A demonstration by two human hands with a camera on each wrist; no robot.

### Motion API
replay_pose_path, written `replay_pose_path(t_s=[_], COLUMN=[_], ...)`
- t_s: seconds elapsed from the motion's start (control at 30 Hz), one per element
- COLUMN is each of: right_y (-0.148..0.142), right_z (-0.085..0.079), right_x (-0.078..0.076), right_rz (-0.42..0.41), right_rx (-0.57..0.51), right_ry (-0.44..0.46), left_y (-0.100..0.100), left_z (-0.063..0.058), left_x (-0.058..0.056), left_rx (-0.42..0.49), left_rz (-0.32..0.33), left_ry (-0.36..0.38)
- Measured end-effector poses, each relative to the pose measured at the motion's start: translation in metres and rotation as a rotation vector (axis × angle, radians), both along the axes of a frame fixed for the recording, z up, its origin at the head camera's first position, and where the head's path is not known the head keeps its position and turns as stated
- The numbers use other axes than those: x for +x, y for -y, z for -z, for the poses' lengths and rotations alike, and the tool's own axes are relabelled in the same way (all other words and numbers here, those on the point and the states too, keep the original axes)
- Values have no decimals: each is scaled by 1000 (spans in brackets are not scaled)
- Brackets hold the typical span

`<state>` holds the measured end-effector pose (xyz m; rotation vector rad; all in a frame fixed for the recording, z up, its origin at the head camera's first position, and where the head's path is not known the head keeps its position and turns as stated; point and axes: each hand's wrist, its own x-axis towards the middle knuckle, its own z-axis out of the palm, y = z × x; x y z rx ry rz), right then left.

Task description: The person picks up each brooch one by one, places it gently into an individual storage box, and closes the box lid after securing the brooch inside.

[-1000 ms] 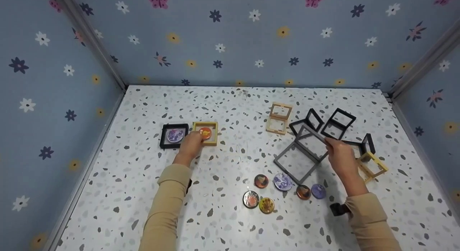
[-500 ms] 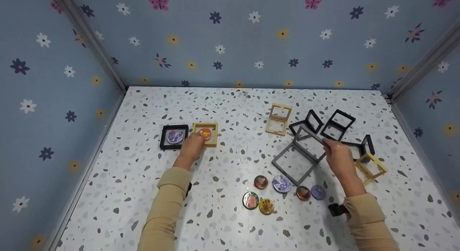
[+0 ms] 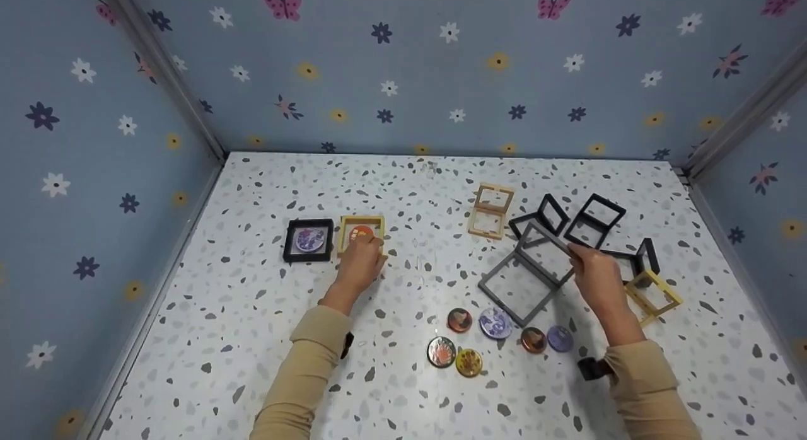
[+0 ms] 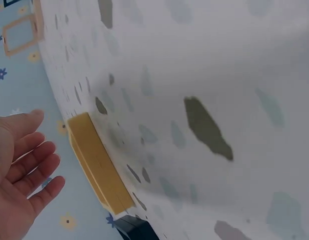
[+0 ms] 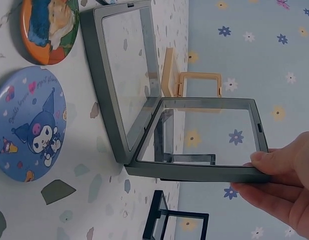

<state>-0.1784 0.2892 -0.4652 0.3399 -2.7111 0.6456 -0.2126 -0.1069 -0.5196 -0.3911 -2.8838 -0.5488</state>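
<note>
My right hand (image 5: 289, 185) pinches the raised lid of a large grey hinged display frame (image 3: 518, 289) between thumb and fingers. The frame's clear lower half rests on the table. My left hand (image 3: 362, 263) is over the front edge of a small yellow frame (image 3: 382, 224), its fingers loosely bent with nothing between them in the left wrist view. An orange-red badge (image 3: 361, 231) lies in that yellow frame, partly hidden by the hand. To its left sits a black frame (image 3: 285, 243) with a purple badge (image 3: 310, 240) in it.
Several round badges, among them a purple one (image 3: 495, 323) and a blue-violet one (image 3: 560, 338), lie in front of the grey frame. Behind and right of it stand opened frames: tan (image 3: 491, 208), black (image 3: 596, 219) and yellow (image 3: 656, 292). Flowered panels (image 3: 416, 68) enclose the table.
My left hand has shifted right, off the side of the black frame and over the front of the yellow one. My right hand and the grey frame stay nearly as they were.
</note>
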Motion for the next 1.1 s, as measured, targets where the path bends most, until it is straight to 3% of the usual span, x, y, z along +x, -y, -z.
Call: replay_pose_path(t_s=[0.27, 0.5, 0.83, 1.03, 1.1], right_y=[0, -1, -2, -3, -3], right_z=[0, 0, -1, 1, 2], right_x=[1, -1, 1, 1, 1], right_rz=[-6, -6, -2, -13, -13], right_rx=[-13, -25, -39, -44, -41], right_ry=[2, -7, 46, 5, -18], left_y=[-31, -55, -91, -118, -124], left_z=[-8, -12, -5, 1, 2], left_x=[18, 36, 63, 77, 80], left_rx=[95, 118, 149, 175, 177], left_rz=[35, 71, 165, 275, 283], left_ry=[31, 70, 99, 95, 91])
